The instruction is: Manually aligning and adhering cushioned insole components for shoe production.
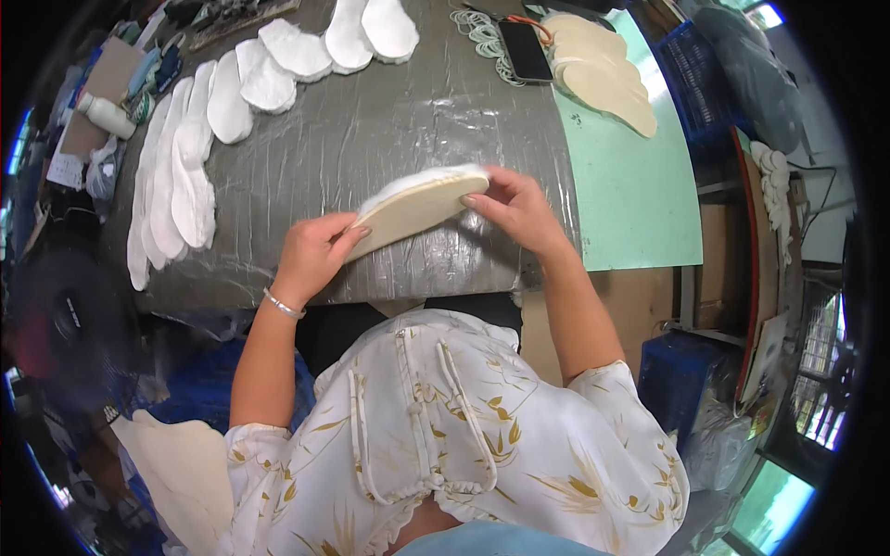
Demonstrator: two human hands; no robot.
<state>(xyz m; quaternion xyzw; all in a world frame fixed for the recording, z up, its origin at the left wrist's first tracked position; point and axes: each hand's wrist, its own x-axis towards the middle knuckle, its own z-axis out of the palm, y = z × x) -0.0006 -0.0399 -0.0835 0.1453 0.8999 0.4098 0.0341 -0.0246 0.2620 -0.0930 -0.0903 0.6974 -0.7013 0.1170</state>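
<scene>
Between my two hands an insole point(413, 212) is held tilted above the near part of the table, its cream side facing me and white fluffy pile showing along its far edge. My left hand point(318, 252) pinches the insole's left end between thumb and fingers. At the other end, my right hand point(515, 209) grips it with the thumb on the cream face and the fingers behind. Several white fluffy insoles point(229, 100) lie overlapped in a curved row along the table's left and far sides.
A grey plastic-covered table point(371, 120) spans the front. On the right, a green board point(635, 199) bears stacked cream insole pieces point(603, 83). Near them lie a black phone point(526, 52), looped cord point(484, 39) and an orange-handled tool point(538, 26). A white bottle point(108, 117) stands far left.
</scene>
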